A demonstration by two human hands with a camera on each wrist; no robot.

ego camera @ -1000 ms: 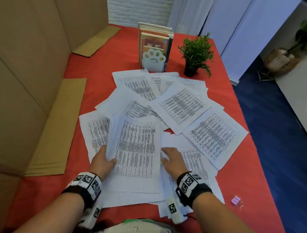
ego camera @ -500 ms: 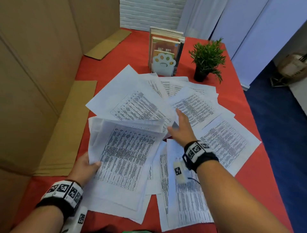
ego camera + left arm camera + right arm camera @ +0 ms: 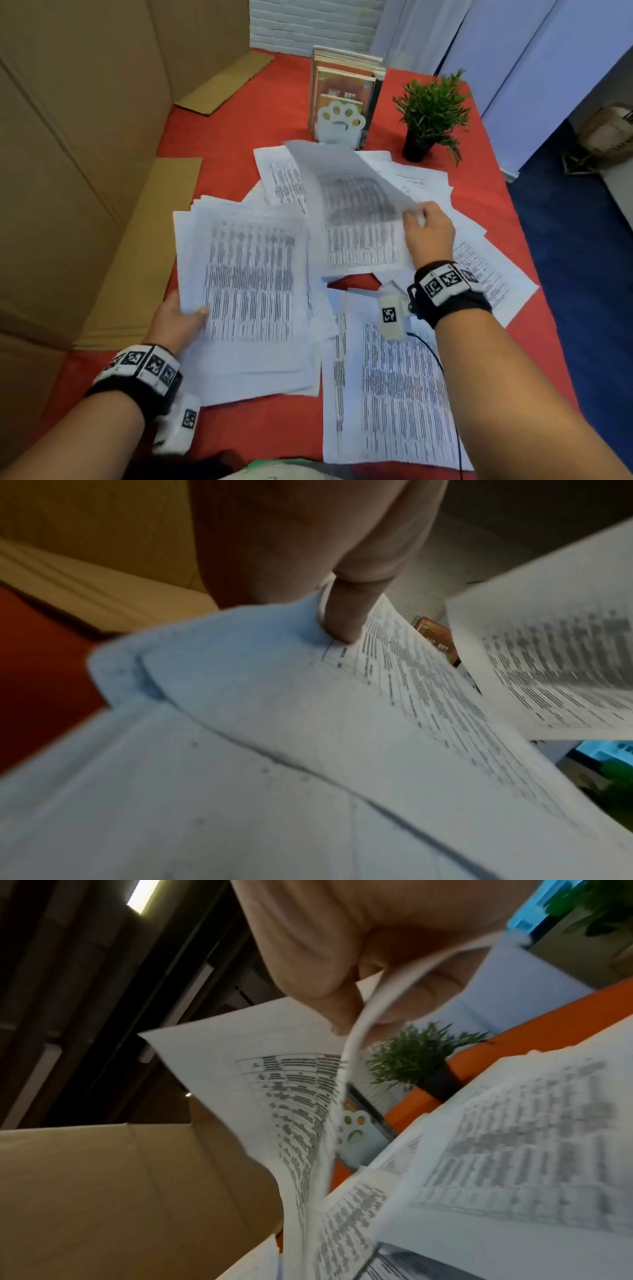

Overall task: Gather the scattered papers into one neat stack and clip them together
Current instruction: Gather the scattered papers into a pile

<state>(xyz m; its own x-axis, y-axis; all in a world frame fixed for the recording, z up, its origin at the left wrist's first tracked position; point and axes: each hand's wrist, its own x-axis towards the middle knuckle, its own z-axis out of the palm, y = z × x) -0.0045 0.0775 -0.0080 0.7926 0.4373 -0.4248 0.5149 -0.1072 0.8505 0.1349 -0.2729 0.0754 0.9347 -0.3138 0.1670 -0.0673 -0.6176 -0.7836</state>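
Printed white papers lie scattered over the red table (image 3: 260, 113). My left hand (image 3: 178, 320) grips the lower left edge of a gathered bundle of sheets (image 3: 250, 284), thumb (image 3: 346, 615) on top of the bundle (image 3: 308, 737). My right hand (image 3: 426, 233) pinches the right edge of a single sheet (image 3: 352, 202) and holds it lifted and curling above the pile; the sheet (image 3: 274, 1085) bends down from the pinch. More sheets lie flat near me (image 3: 390, 387), at the far side (image 3: 279, 178) and at the right (image 3: 493, 274). No clip is in view.
A row of books behind a white paw-shaped bookend (image 3: 340, 123) stands at the back. A small potted plant (image 3: 431, 113) is at the back right. Cardboard walls (image 3: 68, 154) and flat cardboard sheets (image 3: 137, 260) line the left. The table's right edge drops to blue floor (image 3: 582, 274).
My right hand moved from the near papers to the far middle and lifted one sheet by its edge. My left hand took hold of the bundle and raised it slightly.
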